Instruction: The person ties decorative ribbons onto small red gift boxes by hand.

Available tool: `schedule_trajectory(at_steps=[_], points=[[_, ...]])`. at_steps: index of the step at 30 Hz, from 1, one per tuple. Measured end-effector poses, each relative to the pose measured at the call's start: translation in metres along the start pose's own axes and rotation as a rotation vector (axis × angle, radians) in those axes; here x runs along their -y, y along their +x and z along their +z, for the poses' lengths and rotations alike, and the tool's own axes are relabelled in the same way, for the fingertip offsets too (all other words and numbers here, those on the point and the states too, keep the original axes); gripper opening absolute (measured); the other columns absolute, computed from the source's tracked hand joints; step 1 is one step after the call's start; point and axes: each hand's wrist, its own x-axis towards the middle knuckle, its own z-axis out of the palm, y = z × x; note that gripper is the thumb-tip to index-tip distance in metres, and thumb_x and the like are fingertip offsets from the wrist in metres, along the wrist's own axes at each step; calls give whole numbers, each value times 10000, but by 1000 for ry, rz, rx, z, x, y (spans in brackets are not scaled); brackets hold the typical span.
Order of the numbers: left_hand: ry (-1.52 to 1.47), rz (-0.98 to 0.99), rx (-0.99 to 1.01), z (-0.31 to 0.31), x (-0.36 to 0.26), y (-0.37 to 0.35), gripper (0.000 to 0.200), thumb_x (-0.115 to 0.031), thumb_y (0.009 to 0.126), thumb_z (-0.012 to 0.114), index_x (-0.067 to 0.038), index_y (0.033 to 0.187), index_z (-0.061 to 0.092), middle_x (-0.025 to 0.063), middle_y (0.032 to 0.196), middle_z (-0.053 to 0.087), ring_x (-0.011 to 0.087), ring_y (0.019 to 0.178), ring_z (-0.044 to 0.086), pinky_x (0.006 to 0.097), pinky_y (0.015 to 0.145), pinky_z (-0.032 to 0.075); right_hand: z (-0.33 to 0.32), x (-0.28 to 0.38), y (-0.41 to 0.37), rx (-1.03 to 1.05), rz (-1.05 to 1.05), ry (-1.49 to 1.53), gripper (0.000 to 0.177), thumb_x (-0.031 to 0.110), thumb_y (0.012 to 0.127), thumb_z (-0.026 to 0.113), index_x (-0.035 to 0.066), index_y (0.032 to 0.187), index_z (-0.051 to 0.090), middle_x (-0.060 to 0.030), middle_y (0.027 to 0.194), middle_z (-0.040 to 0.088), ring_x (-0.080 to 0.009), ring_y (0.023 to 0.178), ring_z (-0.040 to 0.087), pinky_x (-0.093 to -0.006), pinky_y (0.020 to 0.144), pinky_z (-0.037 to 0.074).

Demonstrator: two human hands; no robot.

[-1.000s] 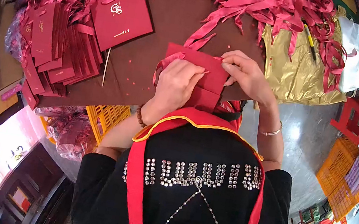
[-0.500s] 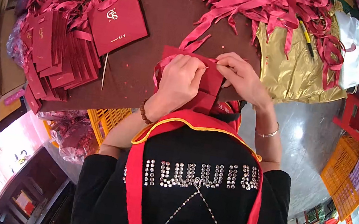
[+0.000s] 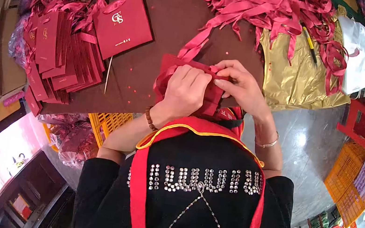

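Note:
A dark red paper bag (image 3: pixel 213 100) lies at the table's near edge, partly hidden by both hands. My left hand (image 3: pixel 187 89), with a beaded bracelet at the wrist, is closed over the bag's top, gripping red ribbon there. My right hand (image 3: pixel 243 87) is closed in a pinch at the bag's upper right, on a red ribbon (image 3: pixel 211 72). The two hands' fingertips are close together. Past the bag, a loose ribbon strip (image 3: pixel 195 46) leads up to the ribbon heap. Exactly how the ribbon runs between my fingers is hidden.
A finished-looking red bag with gold letters (image 3: pixel 124 25) lies left, beside a thin stick (image 3: pixel 108 77) and stacked red bags (image 3: pixel 65 61). Ribbons (image 3: pixel 255 7) heap at the back. Gold sheeting (image 3: pixel 291 78) and a yellow-black pen-like tool (image 3: pixel 310 44) lie right. Orange crates (image 3: pixel 110 124) stand below.
My right fingers have moved left and inward, toward my left hand. The ribbon now bunches between them, and the bag's top looks more crumpled and tilted.

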Motion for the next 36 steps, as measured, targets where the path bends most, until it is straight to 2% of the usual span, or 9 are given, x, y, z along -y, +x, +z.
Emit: schedule_trajectory(at_steps=[3, 7, 10, 16, 23, 27, 30, 32, 36], points=[[27, -27, 2, -1, 1, -5, 130, 28, 730, 639, -26, 832, 580, 87, 783, 584, 268, 697, 556, 366, 636, 431, 1, -11, 4, -24, -167, -257, 135, 56, 855, 601, -5, 975, 610, -36, 1147, 484, -75, 849, 547, -212, 635, 505], [0, -99, 23, -11, -3, 1, 136, 0, 761, 629, -36, 890, 608, 78, 827, 597, 261, 754, 559, 372, 692, 417, -1, -7, 4, -18, -127, -262, 131, 69, 857, 605, -1, 967, 615, -40, 1142, 488, -85, 853, 551, -217, 644, 502], [36, -162, -16, -30, 2, 15, 127, -94, 797, 611, -100, 921, 639, 19, 877, 602, 231, 905, 517, 374, 744, 360, -1, -5, 1, -24, -236, -346, 151, 79, 830, 637, 0, 957, 615, -43, 1114, 518, -93, 837, 557, -224, 650, 491], [-294, -404, 424, -48, 32, 43, 119, -85, 838, 585, -30, 924, 647, 96, 723, 630, 220, 660, 606, 326, 638, 459, 23, 9, -5, -195, -304, -754, 317, 198, 716, 734, 6, 932, 603, -115, 1078, 571, -257, 825, 602, -331, 664, 491], [-447, -498, 824, -60, 29, 78, 140, -88, 826, 588, 13, 906, 644, 109, 722, 652, 118, 651, 602, 280, 608, 470, 33, 14, -8, -251, -267, -779, 323, 203, 703, 725, 7, 925, 597, -112, 1088, 577, -270, 763, 611, -347, 649, 496], [-479, -364, 828, -51, 37, 71, 145, -103, 828, 591, 13, 897, 646, 89, 700, 643, 102, 629, 569, 279, 586, 457, 32, 20, -13, -242, -324, -798, 353, 213, 693, 735, 12, 955, 609, -104, 1088, 585, -256, 741, 615, -336, 623, 497], [-493, -394, 877, -52, 37, 74, 157, -120, 831, 590, 14, 891, 646, 56, 686, 632, 93, 608, 534, 279, 569, 443, 31, 21, -14, -210, -282, -768, 371, 241, 694, 746, 14, 961, 624, -98, 1095, 587, -248, 751, 624, -335, 627, 500], [-565, -635, 1052, -54, 37, 79, 170, -139, 837, 583, 12, 878, 650, 33, 665, 613, 87, 598, 516, 276, 565, 428, 31, 20, -15, -202, -273, -754, 383, 261, 696, 753, 13, 962, 631, -95, 1102, 586, -244, 760, 628, -334, 631, 501], [-568, -526, 1102, -49, 46, 78, 181, -155, 840, 580, 8, 863, 655, 24, 647, 597, 75, 588, 505, 256, 526, 414, 33, 26, -16, -206, -305, -782, 417, 325, 691, 764, 18, 948, 645, -88, 1091, 594, -241, 775, 633, -336, 644, 507]])
